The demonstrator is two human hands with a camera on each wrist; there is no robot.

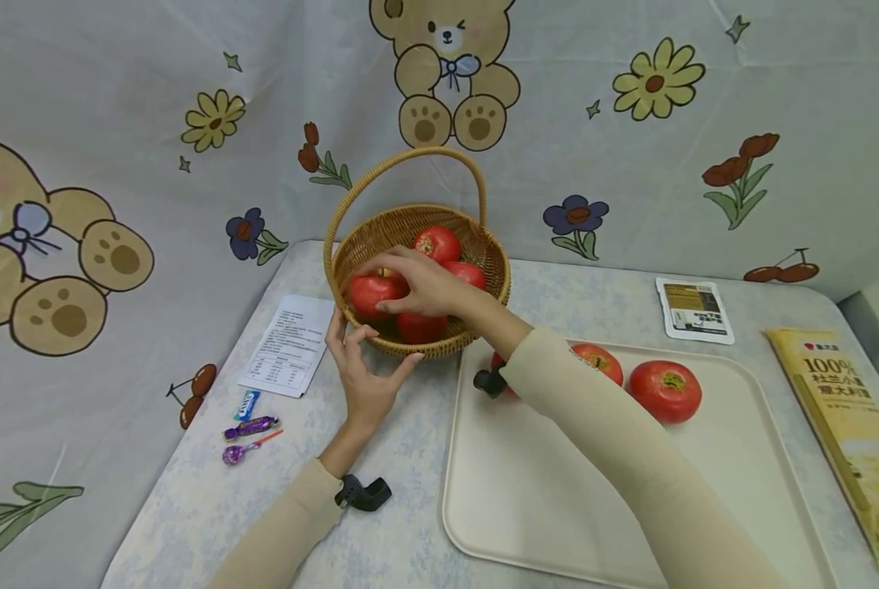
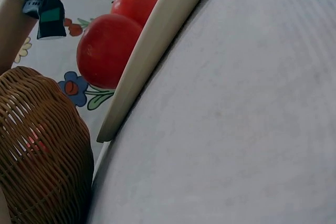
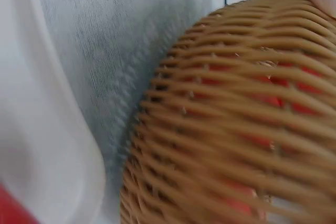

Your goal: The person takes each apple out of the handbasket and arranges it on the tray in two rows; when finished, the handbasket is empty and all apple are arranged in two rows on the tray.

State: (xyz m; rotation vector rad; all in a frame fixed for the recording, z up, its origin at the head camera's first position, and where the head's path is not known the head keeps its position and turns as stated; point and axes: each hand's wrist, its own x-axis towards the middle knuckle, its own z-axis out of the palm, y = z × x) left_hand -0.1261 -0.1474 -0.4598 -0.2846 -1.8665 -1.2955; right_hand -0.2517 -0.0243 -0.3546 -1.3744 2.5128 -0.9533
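Observation:
A brown wicker basket with a tall arched handle stands at the back of the table, with several red apples inside. My right hand reaches down into it, thumb and fingers around an apple at the basket's left side. My left hand holds the front left of the basket from outside, thumb low against the weave and fingers spread along the side. Through the weave, red apples show in the right wrist view. Both wrist views show the basket's outer wall, and the right hand's grip is outside them.
A cream tray lies to the right, bearing more red apples, including one apple near its back edge; my right forearm crosses it. Left are a printed paper and small candies. A noodle packet and white sachet lie far right.

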